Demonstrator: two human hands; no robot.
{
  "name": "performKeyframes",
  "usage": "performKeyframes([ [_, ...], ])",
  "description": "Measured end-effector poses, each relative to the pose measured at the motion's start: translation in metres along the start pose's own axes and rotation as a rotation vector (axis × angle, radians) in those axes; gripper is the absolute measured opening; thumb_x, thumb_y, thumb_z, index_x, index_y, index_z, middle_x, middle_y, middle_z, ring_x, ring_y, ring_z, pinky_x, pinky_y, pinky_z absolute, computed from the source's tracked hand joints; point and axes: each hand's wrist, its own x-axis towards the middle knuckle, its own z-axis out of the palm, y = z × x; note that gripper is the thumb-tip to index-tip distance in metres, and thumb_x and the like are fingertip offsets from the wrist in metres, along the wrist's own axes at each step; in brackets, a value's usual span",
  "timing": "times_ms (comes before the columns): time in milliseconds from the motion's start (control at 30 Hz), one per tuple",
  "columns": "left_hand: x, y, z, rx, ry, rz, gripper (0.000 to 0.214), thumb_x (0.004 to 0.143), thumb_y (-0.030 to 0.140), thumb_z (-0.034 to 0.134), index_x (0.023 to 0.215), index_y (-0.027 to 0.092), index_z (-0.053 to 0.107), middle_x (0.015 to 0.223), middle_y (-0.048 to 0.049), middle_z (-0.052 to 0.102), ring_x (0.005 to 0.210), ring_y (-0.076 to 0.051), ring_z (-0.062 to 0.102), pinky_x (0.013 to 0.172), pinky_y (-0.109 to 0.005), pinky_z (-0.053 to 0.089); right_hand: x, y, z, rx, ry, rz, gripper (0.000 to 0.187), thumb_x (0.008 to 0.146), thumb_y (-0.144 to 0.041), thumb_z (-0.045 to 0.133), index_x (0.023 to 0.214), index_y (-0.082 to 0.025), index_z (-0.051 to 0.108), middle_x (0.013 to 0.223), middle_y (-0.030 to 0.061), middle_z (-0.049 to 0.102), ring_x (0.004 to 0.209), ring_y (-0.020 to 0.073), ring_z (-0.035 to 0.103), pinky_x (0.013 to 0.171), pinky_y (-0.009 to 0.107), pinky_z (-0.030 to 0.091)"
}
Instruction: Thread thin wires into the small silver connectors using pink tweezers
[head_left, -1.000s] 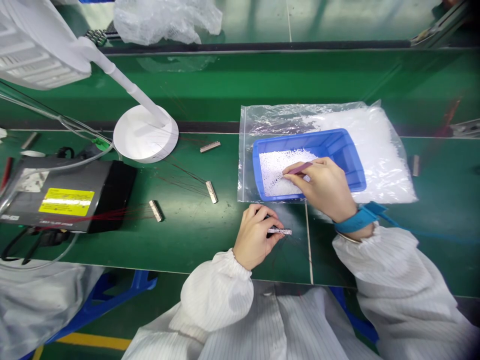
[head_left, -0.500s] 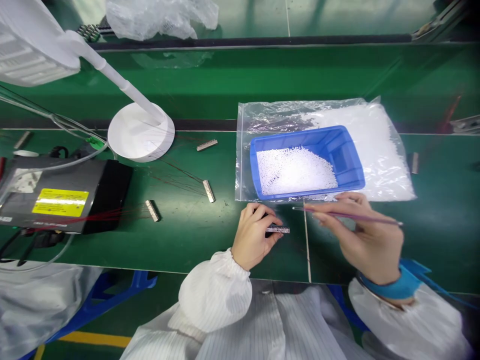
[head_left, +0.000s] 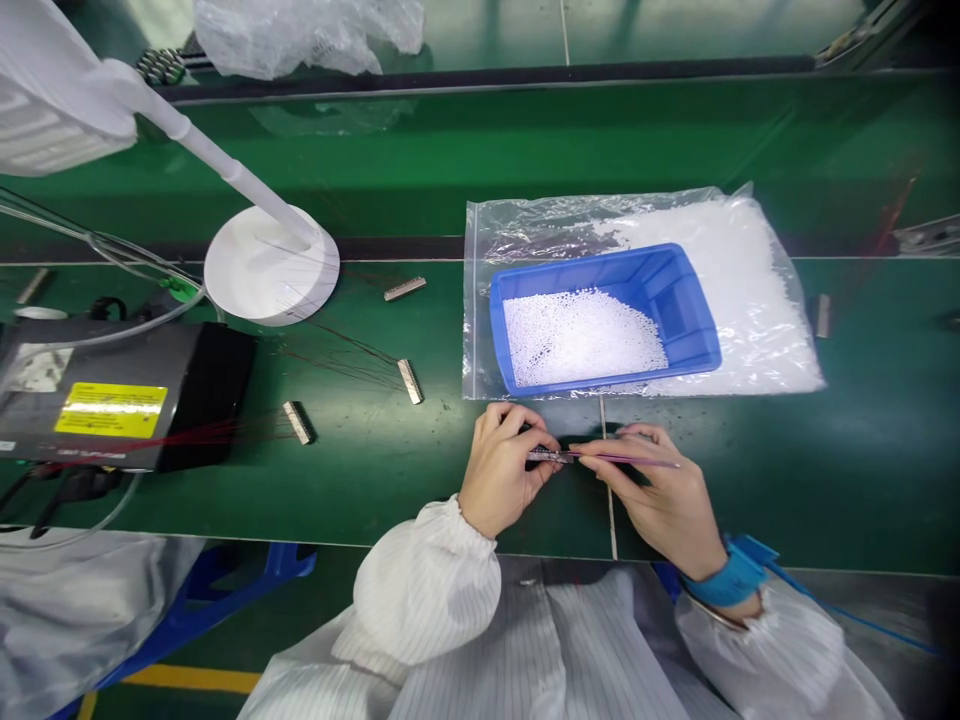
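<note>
My left hand (head_left: 504, 468) is closed on a small rectangular block (head_left: 546, 456) with a speckled metallic face, held just above or on the green bench. Between the thumb and fingers of my right hand (head_left: 660, 490) lies a thin pinkish stick (head_left: 630, 460), pen-like, pointing left. Its tip meets the block's right end or is very near it; I cannot tell which. Just beyond my hands, a blue bin (head_left: 694, 300) holds tiny white beads (head_left: 581, 338). The bin rests on a clear zip bag (head_left: 765, 300) full of white material.
Similar small blocks with thin wires lie to the left, one (head_left: 409, 381) nearest my left hand and another (head_left: 299, 422) farther out. A white lamp base (head_left: 274, 270) and a dark box with a yellow label (head_left: 112, 410) stand at left. A blue wrist strap (head_left: 731, 575) trails a cord rightward.
My right hand has moved left with the stick, bringing its tip to the block. My left hand keeps its hold on the block. The whole view has shifted slightly.
</note>
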Motion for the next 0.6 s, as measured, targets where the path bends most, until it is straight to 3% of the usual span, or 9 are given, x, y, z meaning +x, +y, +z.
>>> performKeyframes([
  [600,0.0006,0.0001,-0.0006,-0.008,0.000,-0.003,0.007,0.075,0.025,0.073,0.080,0.022,0.069,0.094,-0.0022,0.062,0.097,-0.022,0.046,0.085,-0.038,0.037,-0.0006,-0.0009,0.0005,-0.042,0.001,-0.058,0.018,0.083,-0.014,0.062,0.097,-0.025,0.062,0.090,-0.0025,0.073,0.070,0.0142,0.064,0.078,0.040,0.047],
])
